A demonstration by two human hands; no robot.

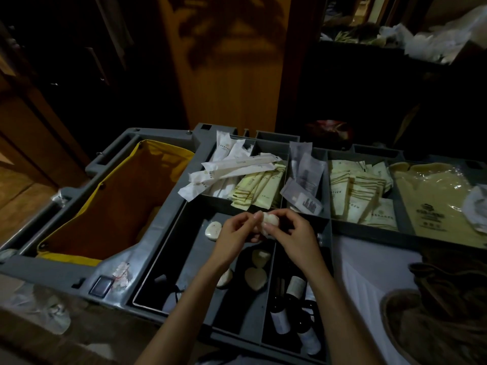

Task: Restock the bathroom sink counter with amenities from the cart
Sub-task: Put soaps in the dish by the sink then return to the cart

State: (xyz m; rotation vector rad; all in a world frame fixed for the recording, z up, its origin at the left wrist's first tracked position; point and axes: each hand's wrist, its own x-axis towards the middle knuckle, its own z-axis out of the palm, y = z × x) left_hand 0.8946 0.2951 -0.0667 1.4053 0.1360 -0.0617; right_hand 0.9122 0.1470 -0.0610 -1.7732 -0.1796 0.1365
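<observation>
Fingers [250, 218]: curled on both hands, tips pinching one small white wrapped soap [271, 219]; nothing else held.
Left hand [232, 230]: pinches the soap's left side, held just above the near tray.
Right hand [292, 231]: pinches the right side; two-handed hold probably to check or straighten the wrap, a guess.
Cart: grey plastic housekeeping cart [168, 219], top split into open compartments, likely to keep each amenity type sorted and within reach.
Bag: yellow-rimmed orange cloth bag [118, 206], hung open in the cart frame left of the trays; probably rubbish or linen, kept apart from clean stock.
Far right compartment: large cream flat packs in clear film [432, 196], lying flat.
Next compartment left: cream square sachets [355, 191], stacked leaning.
Middle: grey translucent pouches [305, 177], standing tilted.
Back left: long white paper sachets [232, 167] spilling over the divider, pale yellow sachets [261, 185] beside them.
Near right slot: dark bottles with white labels [279, 314], lying down.
Near tray: loose white oval soaps [254, 279], scattered below the hands; held soap presumably from this lot.
Counter: bathroom sink counter not in view.
Stage: picking at the cart; carry to the sink not yet done.
</observation>
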